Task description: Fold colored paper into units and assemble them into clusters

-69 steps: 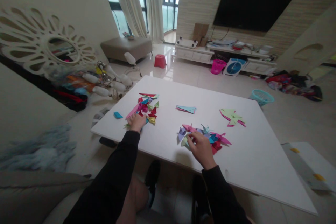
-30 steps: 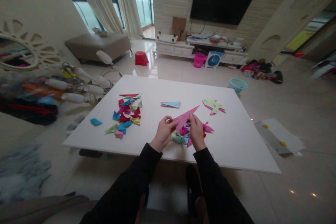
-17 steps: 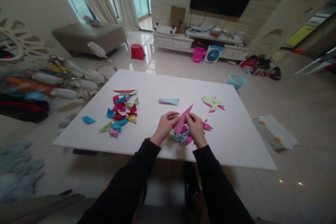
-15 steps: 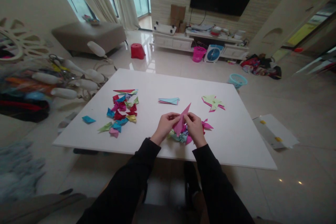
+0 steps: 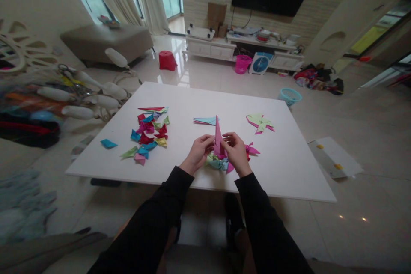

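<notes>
- Landmark: 1 blue-topped paper stack [image 5: 204, 120], mid-table; number of layers unclear.
- Hands: 2, bare, black sleeves, on the near side of the landmark.
- Left hand [image 5: 198, 152]: fingertips pinch the left edge of 1 pink folded paper [image 5: 218, 139].
- Right hand [image 5: 236, 150]: pinches the same paper from the right, thumb against it, fingers curled.
- Pink folded paper: long and narrow, nearer the person than the landmark's right end; tip points up or away, cannot tell which.
- Below the hands, near side of landmark: 1 pile of folded pieces [image 5: 218, 163], mixed colours; partly hidden, count not possible.
- Left of landmark: 1 loose cluster of small folded pieces [image 5: 146, 138], overlapping, total uncertain; includes 1 yellow piece [image 5: 161, 141] and 1 light pink piece [image 5: 140, 159].
- Farther left of landmark: 1 lone blue piece [image 5: 108, 144], apart from the cluster.
- Right of landmark: 1 star-shaped stack [image 5: 260, 122], green over pink.
- Beyond landmark, on the floor: 1 red stool [image 5: 167, 61], 1 pink bucket [image 5: 242, 64], 1 blue-faced fan [image 5: 260, 63].
</notes>
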Demonstrator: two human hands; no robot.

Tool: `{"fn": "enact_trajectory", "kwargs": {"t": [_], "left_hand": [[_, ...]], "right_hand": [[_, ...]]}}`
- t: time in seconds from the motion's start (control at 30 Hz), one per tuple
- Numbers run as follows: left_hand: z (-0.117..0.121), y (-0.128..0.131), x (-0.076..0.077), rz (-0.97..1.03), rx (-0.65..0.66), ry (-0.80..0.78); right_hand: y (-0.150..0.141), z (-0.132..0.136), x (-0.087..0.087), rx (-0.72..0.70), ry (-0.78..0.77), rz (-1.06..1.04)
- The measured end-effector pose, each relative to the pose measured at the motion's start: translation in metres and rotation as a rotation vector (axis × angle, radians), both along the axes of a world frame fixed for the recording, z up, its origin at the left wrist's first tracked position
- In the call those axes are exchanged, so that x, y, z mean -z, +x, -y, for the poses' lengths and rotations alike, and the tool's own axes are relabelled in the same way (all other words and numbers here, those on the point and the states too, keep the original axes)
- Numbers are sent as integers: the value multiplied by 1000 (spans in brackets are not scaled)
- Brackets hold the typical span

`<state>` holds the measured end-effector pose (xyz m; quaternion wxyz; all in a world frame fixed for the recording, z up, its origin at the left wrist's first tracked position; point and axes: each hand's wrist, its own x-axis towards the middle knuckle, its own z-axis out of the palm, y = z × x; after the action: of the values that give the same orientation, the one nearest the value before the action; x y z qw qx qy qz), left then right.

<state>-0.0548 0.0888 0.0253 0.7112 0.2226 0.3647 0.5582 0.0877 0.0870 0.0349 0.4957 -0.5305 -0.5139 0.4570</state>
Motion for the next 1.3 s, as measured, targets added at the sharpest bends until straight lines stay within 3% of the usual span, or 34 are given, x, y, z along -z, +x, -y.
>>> {"fn": "enact_trajectory", "kwargs": {"t": [0.2, 0.6, 0.93, 1.3], "left_hand": [[-5, 3, 1, -4, -14, 66], [-5, 7, -2, 4, -20, 48], [-7, 5, 0, -52, -27, 62], [-7, 4, -1, -109, -73, 89]], "right_hand": [[-1, -1, -4, -33, 19, 6], [-2, 3, -12, -99, 31, -96], [-1, -1, -5, -46, 40, -7], [-6, 6, -12, -73, 25, 84]]}}
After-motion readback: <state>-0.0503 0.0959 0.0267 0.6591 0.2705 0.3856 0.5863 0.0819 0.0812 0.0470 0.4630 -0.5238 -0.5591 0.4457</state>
